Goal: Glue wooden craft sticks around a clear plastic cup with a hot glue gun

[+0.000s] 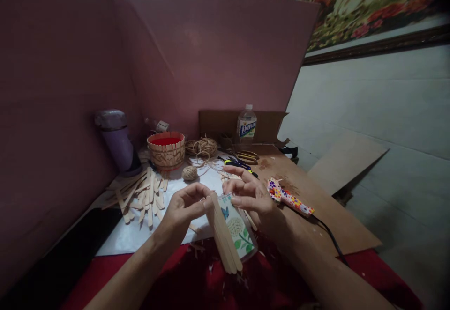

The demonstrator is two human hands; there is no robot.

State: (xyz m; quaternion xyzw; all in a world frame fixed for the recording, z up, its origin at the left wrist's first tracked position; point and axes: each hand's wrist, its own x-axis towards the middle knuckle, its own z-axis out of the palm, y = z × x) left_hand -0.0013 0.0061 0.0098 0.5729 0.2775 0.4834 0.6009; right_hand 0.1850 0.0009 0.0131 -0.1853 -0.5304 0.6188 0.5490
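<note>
Between finger and thumb, my left hand [191, 202] pinches the upper end of several wooden craft sticks [225, 239]. The sticks lie side by side and slant down toward me, over the left side of a flat, rounded-corner case [242, 235] printed with a bird, flower and green leaves. Over the case's upper edge is my right hand [255, 197], its fingers apart and bent, thumb pointing left. I see nothing held in it; whether it touches the case, I cannot tell. Left of my hands lies a loose pile of craft sticks [149, 195].
Behind are a stick-sided basket [167, 153] with red inside, a twine ball [190, 173], a twine heap [206, 147], scissors [246, 156] and a clear bottle [246, 127]. A purple flask [119, 146] stands left. A flower-patterned glue gun [290, 200] with a black cord lies right.
</note>
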